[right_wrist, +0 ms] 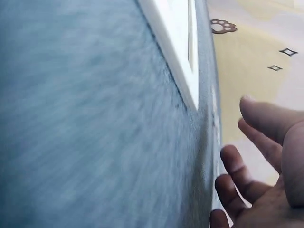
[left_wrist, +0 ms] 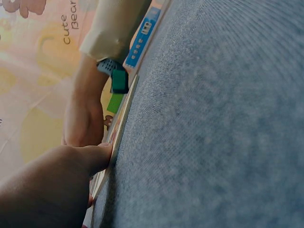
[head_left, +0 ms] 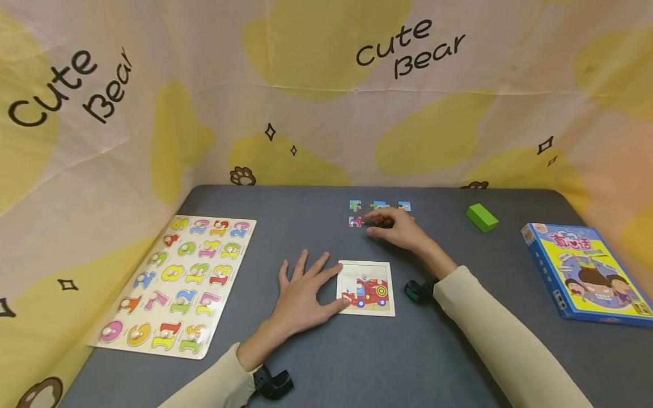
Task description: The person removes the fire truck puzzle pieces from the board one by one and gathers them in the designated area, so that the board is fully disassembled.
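In the head view, a small square jigsaw board (head_left: 392,292) with a pale frame lies at the middle, its picture of a red truck partly laid. My left hand (head_left: 302,299) spreads its fingers beside it, thumb and index fingertip touching the board's left side. Beyond the board, my right hand (head_left: 400,228) hovers with loosely bent fingers beside a red-and-blue puzzle piece (head_left: 355,221). The right wrist view shows thumb and fingers apart with nothing between them. Other loose pieces, a green-and-blue one (head_left: 355,205) and a blue one (head_left: 405,205), lie behind, some partly covered by that hand.
To the left lies a white number board (head_left: 210,326) with several colored numerals. A green block (head_left: 482,218) stands at the back right, and a blue-and-yellow box (head_left: 594,272) lies at the far right. A patterned cloth (head_left: 316,68) hangs behind the grey table (head_left: 357,362).
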Available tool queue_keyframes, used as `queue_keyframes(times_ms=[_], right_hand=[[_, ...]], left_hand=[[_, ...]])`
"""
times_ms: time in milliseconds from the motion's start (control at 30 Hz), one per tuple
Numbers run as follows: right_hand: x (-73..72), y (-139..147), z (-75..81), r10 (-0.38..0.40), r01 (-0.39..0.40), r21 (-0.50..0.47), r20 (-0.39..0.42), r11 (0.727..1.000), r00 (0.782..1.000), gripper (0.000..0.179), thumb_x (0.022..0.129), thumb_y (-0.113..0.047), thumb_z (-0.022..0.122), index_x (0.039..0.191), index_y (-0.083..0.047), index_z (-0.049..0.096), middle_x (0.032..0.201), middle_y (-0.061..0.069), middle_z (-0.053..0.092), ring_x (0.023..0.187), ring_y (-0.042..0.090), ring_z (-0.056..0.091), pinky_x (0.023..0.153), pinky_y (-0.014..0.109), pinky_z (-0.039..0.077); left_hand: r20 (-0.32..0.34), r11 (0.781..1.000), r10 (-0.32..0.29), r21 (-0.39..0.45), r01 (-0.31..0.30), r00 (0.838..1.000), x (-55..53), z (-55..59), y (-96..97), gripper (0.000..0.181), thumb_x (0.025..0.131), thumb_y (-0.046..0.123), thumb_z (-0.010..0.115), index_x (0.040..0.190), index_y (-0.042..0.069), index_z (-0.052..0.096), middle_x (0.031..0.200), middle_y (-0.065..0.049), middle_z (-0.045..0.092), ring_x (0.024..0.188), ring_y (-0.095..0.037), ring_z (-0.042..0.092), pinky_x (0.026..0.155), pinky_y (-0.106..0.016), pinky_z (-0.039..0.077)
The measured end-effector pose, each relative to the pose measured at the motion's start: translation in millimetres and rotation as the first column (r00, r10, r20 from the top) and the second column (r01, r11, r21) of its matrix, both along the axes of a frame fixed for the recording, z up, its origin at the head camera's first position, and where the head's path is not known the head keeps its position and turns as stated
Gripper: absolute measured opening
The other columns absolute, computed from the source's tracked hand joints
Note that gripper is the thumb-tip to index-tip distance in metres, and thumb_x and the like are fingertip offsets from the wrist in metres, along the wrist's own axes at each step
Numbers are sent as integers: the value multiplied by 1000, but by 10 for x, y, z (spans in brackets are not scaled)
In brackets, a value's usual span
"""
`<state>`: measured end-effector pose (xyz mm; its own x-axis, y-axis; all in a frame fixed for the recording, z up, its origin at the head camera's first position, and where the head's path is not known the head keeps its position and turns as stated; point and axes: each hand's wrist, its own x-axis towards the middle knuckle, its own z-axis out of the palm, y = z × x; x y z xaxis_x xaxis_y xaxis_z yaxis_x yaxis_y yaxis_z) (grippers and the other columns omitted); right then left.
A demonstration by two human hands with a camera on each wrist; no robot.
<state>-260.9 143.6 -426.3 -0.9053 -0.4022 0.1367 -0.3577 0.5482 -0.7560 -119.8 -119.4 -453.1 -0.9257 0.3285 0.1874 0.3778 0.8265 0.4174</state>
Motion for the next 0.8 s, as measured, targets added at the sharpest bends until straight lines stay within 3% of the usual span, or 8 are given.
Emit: queue_keyframes(times_ms=[67,133,333,500,800], right_hand=[[65,52,15,41,-41,-1,-3,999,999,36,92,-15,76,127,-7,71,116,16,70,98,26,60,87,41,48],[137,91,25,80,-80,12,-18,997,997,35,92,-15,76,125,-7,72,116,14,70,98,26,59,88,40,47],[392,151,63,182,-178,82,-54,981,982,34,89,-20,80,122,-15,75,110,5,71,97,24,52,85,40,42],[573,153,84,272,-266,125,-37,956,962,34,87,-20,80,121,-21,76,109,-1,70,98,22,49,83,41,32],[748,64,96,365,-350,206,-40,914,930,32,87,-17,77,118,-25,77,107,-3,67,93,21,44,79,37,25]], left_hand=[[12,1000,3,-1,-3,1000,-1,-1,-3,72,84,63,70,148,33,55,163,-3,40,156,-45,19,115,-77,3],[19,1000,6,-3,-6,1000,0,1,-5,73,84,63,70,148,33,55,164,-3,40,156,-45,18,115,-77,3],[34,1000,13,-17,-12,999,-11,-8,-16,73,84,65,69,149,35,53,164,-2,39,157,-43,16,116,-76,1],[26,1000,6,-3,-5,1000,-6,-13,-16,73,84,64,70,148,33,55,164,-4,40,157,-45,17,115,-77,2],[27,1000,1,-18,-1,1000,-16,-9,-6,73,84,66,68,149,35,53,164,-2,39,157,-44,16,115,-78,3]])
